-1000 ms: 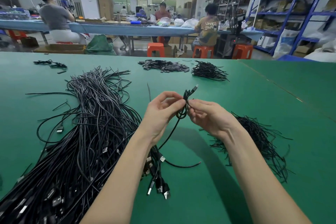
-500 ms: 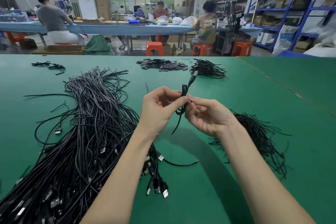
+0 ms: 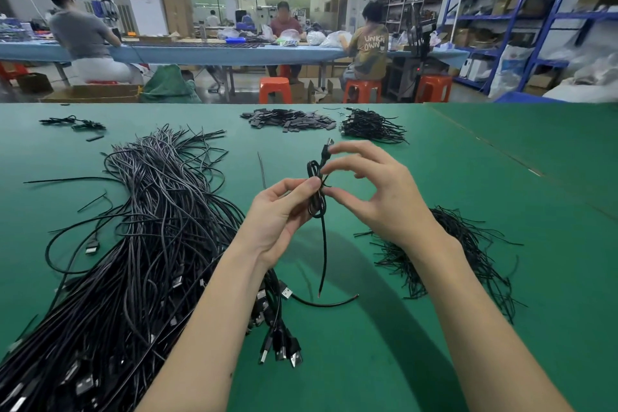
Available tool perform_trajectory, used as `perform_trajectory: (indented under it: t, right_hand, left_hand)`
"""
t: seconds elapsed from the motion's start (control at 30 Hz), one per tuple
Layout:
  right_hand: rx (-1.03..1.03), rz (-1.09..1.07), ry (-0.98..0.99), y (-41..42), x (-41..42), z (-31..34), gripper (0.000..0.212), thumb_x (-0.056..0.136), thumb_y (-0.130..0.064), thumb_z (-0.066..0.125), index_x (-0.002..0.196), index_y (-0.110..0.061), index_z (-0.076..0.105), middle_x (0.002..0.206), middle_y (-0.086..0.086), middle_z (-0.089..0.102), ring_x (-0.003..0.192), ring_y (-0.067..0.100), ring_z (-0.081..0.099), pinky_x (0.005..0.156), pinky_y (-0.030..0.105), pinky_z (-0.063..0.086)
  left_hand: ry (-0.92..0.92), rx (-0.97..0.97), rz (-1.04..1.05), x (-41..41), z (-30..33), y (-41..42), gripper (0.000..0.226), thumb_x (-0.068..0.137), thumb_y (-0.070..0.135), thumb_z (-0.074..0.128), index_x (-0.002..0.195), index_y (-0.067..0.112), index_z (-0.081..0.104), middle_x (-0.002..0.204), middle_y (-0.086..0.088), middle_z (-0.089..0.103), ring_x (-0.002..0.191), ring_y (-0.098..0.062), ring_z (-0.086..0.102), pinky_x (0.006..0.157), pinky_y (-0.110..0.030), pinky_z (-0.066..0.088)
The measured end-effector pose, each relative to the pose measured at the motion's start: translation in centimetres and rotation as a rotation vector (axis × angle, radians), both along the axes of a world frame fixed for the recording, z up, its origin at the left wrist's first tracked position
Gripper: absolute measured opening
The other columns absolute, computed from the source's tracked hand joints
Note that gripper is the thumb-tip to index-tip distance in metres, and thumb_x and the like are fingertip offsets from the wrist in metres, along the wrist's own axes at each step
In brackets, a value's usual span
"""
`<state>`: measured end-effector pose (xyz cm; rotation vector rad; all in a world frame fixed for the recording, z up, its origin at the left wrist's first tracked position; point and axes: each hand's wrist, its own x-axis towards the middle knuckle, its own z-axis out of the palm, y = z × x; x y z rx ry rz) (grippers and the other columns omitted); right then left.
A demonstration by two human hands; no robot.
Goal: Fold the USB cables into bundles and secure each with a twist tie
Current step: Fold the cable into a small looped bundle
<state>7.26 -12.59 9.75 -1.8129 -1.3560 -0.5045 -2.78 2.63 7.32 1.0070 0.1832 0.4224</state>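
Above the smooth green table surface (image 3: 434, 328), at centre frame, the left hand (image 3: 277, 221) pinches a folded black USB cable (image 3: 316, 191) between thumb and forefinger at the middle of its narrow, elongated loops. The right hand (image 3: 374, 191), at 3 o'clock from the bundle, has thumb and forefinger tips closed on the thin twist tie (image 3: 325, 183) wrapped around the bundle's waist; its remaining fingers arch loosely above. The cable's connector end (image 3: 328, 144) projects toward 12 o'clock, and one glossy round tail (image 3: 323, 261) hangs straight toward 6 o'clock, clear of the table. At 9 o'clock lies a large, tangled heap of loose black cables (image 3: 143, 244), its rectangular metal-tipped plugs (image 3: 284, 349) fanned out at 6 o'clock. At 3 to 4 o'clock, partly under the right forearm, sits a bristly pile of fine black twist ties (image 3: 468, 257). At 12 o'clock, near the far edge, rest a flat grey heap of small rectangular pieces (image 3: 287, 119) and a mound of bundled cables (image 3: 371, 127).
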Motion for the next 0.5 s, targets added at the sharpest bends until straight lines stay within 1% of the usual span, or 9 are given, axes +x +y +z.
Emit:
perform_trajectory:
  t: [0.1, 0.17, 0.2, 0.27, 0.37, 0.4, 0.43, 0.47, 0.5]
  right_hand:
    - [-0.011, 0.008, 0.037, -0.2, -0.5, 0.4, 0.006, 0.090, -0.023, 0.077, 0.096, -0.023, 0.076, 0.092, -0.012, 0.070, 0.082, 0.013, 0.063, 0.072, 0.035, 0.054]
    - [-0.003, 0.003, 0.089, -0.1, -0.9, 0.6, 0.002, 0.089, -0.022, 0.078, 0.090, -0.023, 0.076, 0.082, -0.014, 0.071, 0.075, 0.011, 0.064, 0.067, 0.030, 0.054]
    - [0.008, 0.001, 0.172, 0.1, -1.0, 0.7, 0.003, 0.088, -0.022, 0.078, 0.087, -0.022, 0.076, 0.077, -0.013, 0.072, 0.070, 0.009, 0.065, 0.063, 0.024, 0.054]
    - [0.022, 0.049, 0.537, 0.4, -1.3, 0.9, 0.007, 0.087, -0.019, 0.079, 0.082, -0.016, 0.076, 0.071, -0.006, 0.072, 0.059, 0.007, 0.063, 0.058, 0.019, 0.051]
    - [0.102, 0.214, 1.397, 0.7, -1.6, 0.9, 0.012, 0.087, -0.005, 0.074, 0.075, -0.005, 0.075, 0.067, 0.005, 0.068, 0.050, 0.008, 0.057, 0.052, 0.014, 0.051]
    - [0.153, 0.250, 1.593, 0.7, -1.5, 0.7, 0.015, 0.088, -0.003, 0.072, 0.073, -0.005, 0.075, 0.066, 0.005, 0.067, 0.049, 0.007, 0.058, 0.050, 0.013, 0.051]
    - [0.178, 0.274, 1.671, 0.7, -1.5, 0.5, 0.014, 0.089, -0.003, 0.071, 0.075, -0.005, 0.074, 0.068, 0.004, 0.067, 0.050, 0.006, 0.059, 0.051, 0.013, 0.052]
    - [0.158, 0.273, 1.620, 0.7, -1.4, 0.2, 0.008, 0.090, -0.005, 0.071, 0.082, -0.005, 0.073, 0.071, 0.005, 0.068, 0.053, 0.007, 0.061, 0.054, 0.015, 0.054]
    - [0.116, 0.243, 1.455, 0.5, -1.3, 0.1, 0.002, 0.091, -0.007, 0.071, 0.090, -0.007, 0.072, 0.078, 0.006, 0.071, 0.057, 0.010, 0.064, 0.058, 0.018, 0.056]
  left_hand:
    - [-0.009, 0.023, -0.014, -0.1, -0.1, 0.0, 0.017, 0.066, 0.016, 0.079, 0.081, 0.010, 0.073, 0.080, -0.006, 0.073, 0.065, -0.010, 0.065, 0.067, -0.020, 0.056]
    - [-0.027, 0.040, -0.028, -0.2, -0.2, -0.1, 0.007, 0.068, 0.016, 0.078, 0.075, 0.014, 0.076, 0.080, -0.005, 0.074, 0.066, -0.009, 0.066, 0.066, -0.019, 0.055]
    - [-0.043, 0.049, -0.031, -0.2, -0.2, 0.0, 0.003, 0.069, 0.016, 0.078, 0.072, 0.016, 0.077, 0.080, -0.004, 0.074, 0.067, -0.008, 0.067, 0.067, -0.019, 0.055]
    - [-0.078, 0.083, -0.023, -0.3, -0.3, 0.0, 0.003, 0.068, 0.016, 0.079, 0.069, 0.019, 0.077, 0.081, -0.003, 0.074, 0.070, -0.008, 0.068, 0.068, -0.018, 0.054]
    - [-0.117, 0.189, 0.058, -0.3, -0.5, -0.3, 0.011, 0.063, 0.019, 0.084, 0.068, 0.020, 0.075, 0.086, -0.007, 0.073, 0.076, -0.011, 0.068, 0.073, -0.017, 0.052]
    - [-0.123, 0.238, 0.094, -0.2, -0.5, -0.4, 0.012, 0.063, 0.019, 0.085, 0.068, 0.020, 0.074, 0.086, -0.007, 0.073, 0.076, -0.011, 0.068, 0.074, -0.016, 0.052]
    - [-0.120, 0.276, 0.121, -0.2, -0.6, -0.6, 0.011, 0.063, 0.019, 0.085, 0.068, 0.020, 0.075, 0.084, -0.006, 0.074, 0.075, -0.010, 0.068, 0.073, -0.016, 0.052]
    - [-0.108, 0.293, 0.133, -0.1, -0.7, -0.6, 0.011, 0.064, 0.019, 0.085, 0.069, 0.019, 0.075, 0.082, -0.006, 0.075, 0.073, -0.010, 0.068, 0.071, -0.016, 0.053]
    - [-0.090, 0.282, 0.133, -0.1, -0.7, -0.6, 0.011, 0.063, 0.021, 0.085, 0.069, 0.018, 0.076, 0.081, -0.006, 0.075, 0.072, -0.011, 0.068, 0.070, -0.017, 0.053]
